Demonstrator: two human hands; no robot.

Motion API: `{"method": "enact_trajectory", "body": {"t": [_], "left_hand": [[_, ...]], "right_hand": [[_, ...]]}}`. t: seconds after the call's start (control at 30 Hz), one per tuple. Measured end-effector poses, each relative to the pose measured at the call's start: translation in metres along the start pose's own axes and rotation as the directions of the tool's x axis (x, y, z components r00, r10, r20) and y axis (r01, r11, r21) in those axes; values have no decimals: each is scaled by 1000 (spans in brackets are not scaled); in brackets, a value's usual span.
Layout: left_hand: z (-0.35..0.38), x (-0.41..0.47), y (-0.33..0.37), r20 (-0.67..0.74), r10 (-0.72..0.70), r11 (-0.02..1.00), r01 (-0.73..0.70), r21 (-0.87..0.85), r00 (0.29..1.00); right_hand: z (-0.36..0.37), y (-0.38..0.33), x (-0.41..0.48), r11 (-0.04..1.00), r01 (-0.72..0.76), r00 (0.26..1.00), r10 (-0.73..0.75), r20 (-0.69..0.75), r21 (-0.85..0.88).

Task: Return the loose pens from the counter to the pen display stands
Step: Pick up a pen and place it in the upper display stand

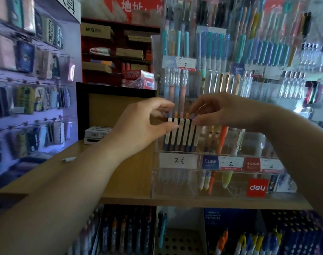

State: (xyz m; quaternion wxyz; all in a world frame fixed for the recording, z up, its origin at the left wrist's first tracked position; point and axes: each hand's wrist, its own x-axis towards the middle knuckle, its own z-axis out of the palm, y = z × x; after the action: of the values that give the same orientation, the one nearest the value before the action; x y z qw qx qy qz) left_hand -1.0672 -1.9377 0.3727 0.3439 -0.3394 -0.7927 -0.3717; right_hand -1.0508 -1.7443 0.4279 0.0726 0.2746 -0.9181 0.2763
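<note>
A row of several dark pens with white clips [182, 134] stands upright in the leftmost slot of a clear acrylic display stand [175, 183] on the wooden counter [124, 179]. My left hand [144, 124] pinches the left side of the row at the clip tops. My right hand [223, 109] holds the right side of the row, fingers curled over the pen tops. The pens' lower ends sit inside the slot behind a "2" price label [178, 161]. One small white pen piece [68, 159] lies loose on the counter to the left.
More tiers of pens rise behind the stand [175, 85], and neighbouring slots hold orange and yellow pens [212, 179]. A red "deli" tag [257, 187] sits at the stand's front. Marker boxes [96, 134] rest at the counter's back left. Hanging pencil cases [28, 100] line the left wall.
</note>
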Motion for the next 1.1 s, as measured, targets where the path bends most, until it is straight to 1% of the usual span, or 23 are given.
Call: {"method": "enact_trajectory", "body": {"t": [0.07, 0.1, 0.17, 0.23, 0.27, 0.37, 0.43, 0.47, 0.53, 0.57, 0.67, 0.73, 0.77, 0.87, 0.93, 1.0, 1.1], "left_hand": [[-11, -6, -2, -35, 22, 1000, -22, -5, 999], [-18, -10, -4, -58, 28, 1000, -28, 0, 998], [-36, -22, -14, -103, 14, 1000, -12, 28, 995], [-53, -39, -29, -125, -36, 997, 43, 59, 991], [-61, -49, -38, -133, -69, 995, 79, 69, 989], [-77, -82, -68, -143, -172, 976, 188, 109, 975], [-84, -104, -87, -119, -235, 955, 252, 155, 965], [-86, -115, -97, -89, -249, 952, 261, 163, 964], [-89, -131, -111, -16, -326, 937, 326, 130, 945], [-89, -138, -117, 1, -348, 927, 344, 151, 937], [-89, -146, -129, 19, -311, 884, 281, 373, 950], [-89, -146, -131, 42, -305, 873, 262, 411, 951], [-89, -146, -131, 37, -307, 870, 264, 417, 951], [-89, -148, -133, 9, -256, 877, 228, 422, 967], [-90, -148, -133, 8, -227, 884, 202, 421, 974], [-90, -148, -135, 3, -204, 887, 183, 425, 979], [-90, -149, -139, -18, -176, 891, 167, 422, 984]], "right_hand": [[0, -10, 0, 995, 60, 988, -70, -136, -80], [2, -16, 2, 986, 94, 966, -125, -229, -140], [10, -28, 6, 964, 144, 888, -225, -400, -224], [25, -43, 11, 940, 191, 827, -308, -470, -281], [35, -52, 14, 927, 215, 816, -344, -464, -309], [76, -76, 25, 885, 301, 837, -424, -347, -355], [107, -83, 38, 845, 341, 867, -452, -209, -412], [123, -84, 45, 838, 340, 894, -430, -131, -427], [153, -78, 58, 841, 291, 950, -310, 34, -455], [166, -72, 64, 836, 258, 966, -235, 108, -484], [191, -53, 77, 816, 182, 972, -63, 228, -549], [198, -44, 82, 806, 163, 965, -11, 262, -569], [200, -41, 83, 795, 175, 964, -18, 265, -581], [202, -42, 85, 751, 272, 952, -118, 283, -602], [203, -46, 86, 711, 313, 943, -156, 293, -630], [204, -47, 87, 688, 322, 943, -169, 288, -650], [204, -44, 85, 698, 303, 951, -179, 251, -648]]}}
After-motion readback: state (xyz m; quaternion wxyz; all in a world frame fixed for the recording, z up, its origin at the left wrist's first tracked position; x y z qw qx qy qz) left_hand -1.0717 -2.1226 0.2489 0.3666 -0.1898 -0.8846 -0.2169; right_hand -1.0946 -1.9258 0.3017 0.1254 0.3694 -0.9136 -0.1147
